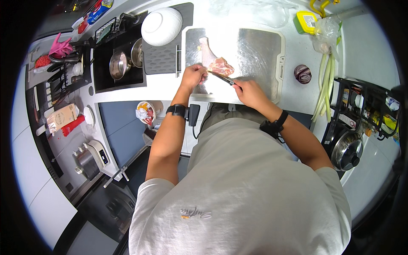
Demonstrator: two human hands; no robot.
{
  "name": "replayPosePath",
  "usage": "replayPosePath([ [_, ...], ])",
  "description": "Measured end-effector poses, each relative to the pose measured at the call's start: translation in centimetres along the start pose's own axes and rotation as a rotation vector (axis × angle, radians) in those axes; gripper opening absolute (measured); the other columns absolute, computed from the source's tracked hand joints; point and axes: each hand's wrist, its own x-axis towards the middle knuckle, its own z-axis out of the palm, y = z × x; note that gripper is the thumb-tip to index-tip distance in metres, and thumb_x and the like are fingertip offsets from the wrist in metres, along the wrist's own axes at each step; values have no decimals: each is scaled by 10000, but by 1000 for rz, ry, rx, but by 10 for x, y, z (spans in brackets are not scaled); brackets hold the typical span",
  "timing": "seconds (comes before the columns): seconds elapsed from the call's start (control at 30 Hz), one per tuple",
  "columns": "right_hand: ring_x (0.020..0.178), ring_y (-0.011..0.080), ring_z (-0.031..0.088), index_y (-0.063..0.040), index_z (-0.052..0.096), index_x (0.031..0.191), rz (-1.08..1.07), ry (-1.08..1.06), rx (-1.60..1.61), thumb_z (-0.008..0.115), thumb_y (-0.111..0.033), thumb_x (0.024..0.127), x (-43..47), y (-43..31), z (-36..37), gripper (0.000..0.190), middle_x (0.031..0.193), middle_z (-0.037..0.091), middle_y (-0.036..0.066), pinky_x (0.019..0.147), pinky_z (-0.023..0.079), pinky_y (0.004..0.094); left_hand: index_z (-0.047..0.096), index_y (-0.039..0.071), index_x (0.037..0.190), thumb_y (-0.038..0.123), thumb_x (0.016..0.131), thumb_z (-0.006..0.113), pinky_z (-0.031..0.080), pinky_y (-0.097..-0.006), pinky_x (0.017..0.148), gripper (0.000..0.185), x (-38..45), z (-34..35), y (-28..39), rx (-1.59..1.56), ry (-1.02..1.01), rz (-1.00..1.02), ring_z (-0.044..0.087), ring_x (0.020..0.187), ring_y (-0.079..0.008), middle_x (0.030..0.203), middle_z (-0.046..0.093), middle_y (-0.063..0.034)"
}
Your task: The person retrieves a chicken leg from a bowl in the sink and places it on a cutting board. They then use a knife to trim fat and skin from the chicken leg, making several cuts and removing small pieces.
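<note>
A raw chicken leg (216,63) lies on a steel-faced cutting board (259,60) with a pale rim, its thin bone end pointing away from me. My right hand (251,92) grips the handle of a small knife (221,78). The blade runs left along the near edge of the cut meat. My left hand (193,78) is beside the leg with thumb and fingertips pinched together by the knife's tip. Whether those fingertips hold skin, meat or the blade is too small to tell.
Right of the board are a purple onion (302,74), pale green stalks (324,86) and a yellow-lidded tub (306,22). Leftward, a white bowl (162,26) rests upside down on a grey mat (159,60), beside a hob with metal pots (119,65). Below hangs a waste bin (157,108).
</note>
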Motion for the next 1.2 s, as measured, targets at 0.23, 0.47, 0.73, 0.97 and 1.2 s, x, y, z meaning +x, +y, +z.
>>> replayPosePath([
  [0.23,715,451,637,-48,705,980,126,19,175,625,-207,971,10,-8,11,178,770,670,219,661,497,523,697,40,930,151,981,655,485,-247,675,129,2,2,-7,-52,59,131,588,703,-91,825,690,-10],
  [0.47,681,427,620,-39,709,1024,108,-10,196,623,-206,981,8,3,12,193,769,658,228,642,491,486,718,52,936,137,967,661,431,-223,693,107,6,-8,4,25,-60,203,542,737,-64,828,663,39],
  [0.73,442,201,540,-18,721,975,473,-193,510,597,-262,1028,22,22,-18,280,594,572,111,491,476,368,727,41,947,127,927,691,437,-228,758,95,32,10,30,195,-224,259,558,801,-79,876,676,32],
  [0.97,418,123,498,-15,688,887,383,-210,427,565,-269,1051,5,23,-22,326,578,542,30,417,432,323,724,18,899,166,890,708,483,-291,748,149,40,16,43,415,-236,348,592,778,-139,817,678,-29],
  [1.2,451,100,473,-29,683,970,565,-285,739,551,-280,1063,2,25,-27,299,650,553,8,426,397,281,701,25,892,149,920,698,467,-284,786,127,33,17,48,456,-251,363,570,806,-120,848,660,4],
])
